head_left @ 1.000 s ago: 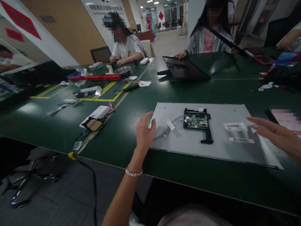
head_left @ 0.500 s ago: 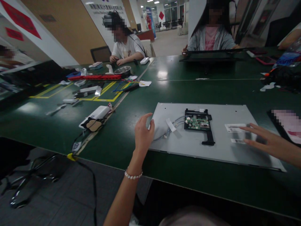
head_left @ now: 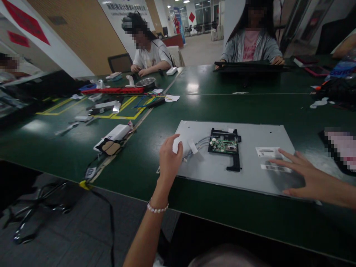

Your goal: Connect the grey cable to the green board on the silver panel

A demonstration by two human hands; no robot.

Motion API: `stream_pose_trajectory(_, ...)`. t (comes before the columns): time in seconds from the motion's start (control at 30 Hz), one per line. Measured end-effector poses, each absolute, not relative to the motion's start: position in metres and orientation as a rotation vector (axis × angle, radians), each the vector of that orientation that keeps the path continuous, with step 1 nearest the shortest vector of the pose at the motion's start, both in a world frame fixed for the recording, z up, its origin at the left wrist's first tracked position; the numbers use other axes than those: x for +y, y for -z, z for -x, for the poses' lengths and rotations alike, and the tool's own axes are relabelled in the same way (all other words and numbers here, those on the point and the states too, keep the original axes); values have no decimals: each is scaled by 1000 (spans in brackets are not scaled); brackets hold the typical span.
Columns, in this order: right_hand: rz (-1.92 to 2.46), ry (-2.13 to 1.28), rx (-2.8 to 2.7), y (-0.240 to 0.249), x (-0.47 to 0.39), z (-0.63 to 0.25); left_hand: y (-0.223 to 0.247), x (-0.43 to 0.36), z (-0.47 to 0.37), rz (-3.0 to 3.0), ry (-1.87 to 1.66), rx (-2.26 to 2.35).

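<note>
Head view is giving me both hands over a green table [head_left: 194,107], with a gray panel [head_left: 249,163] lying flat between them. From the left hand [head_left: 170,156], the panel is stretching out toward three o'clock; I'm seeing that hand at the panel's left edge, thumb and index finger curving wide apart, though I can't tell whether they are touching it. From the right hand [head_left: 310,175], the panel's middle is lying between nine and ten o'clock. That hand is spreading its fingers wide over the panel's right end, by two white stickers [head_left: 267,152]; contact there is also unclear to me. Near the panel's middle, a black bracket [head_left: 236,161] is carrying a green circuit board [head_left: 222,145], and gray cables [head_left: 204,141] are running from it toward the left hand, a white tape strip [head_left: 192,146] lying across them. At two o'clock from the right hand, a pink-topped flat thing [head_left: 345,148] is resting on the table. Beyond the panel, around twelve o'clock, another person [head_left: 247,48] is holding a black slab [head_left: 250,67].
</note>
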State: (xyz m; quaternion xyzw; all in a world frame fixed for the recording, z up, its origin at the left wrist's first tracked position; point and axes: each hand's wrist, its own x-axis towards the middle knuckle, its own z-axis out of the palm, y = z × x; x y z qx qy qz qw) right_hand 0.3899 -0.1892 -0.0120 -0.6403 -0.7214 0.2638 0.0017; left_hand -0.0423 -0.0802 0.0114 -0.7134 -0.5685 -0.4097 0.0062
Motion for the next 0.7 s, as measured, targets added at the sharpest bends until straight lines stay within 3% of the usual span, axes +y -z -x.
stream_pose_trajectory(0.37,1813,-770,-2424,10,-192,-359,-10,-82,43,2210,1246,-1843)
stream_pose_trajectory(0.7,1802,-627,-2391,21,-188,-350,-16,-16,119,2037,874,-2581)
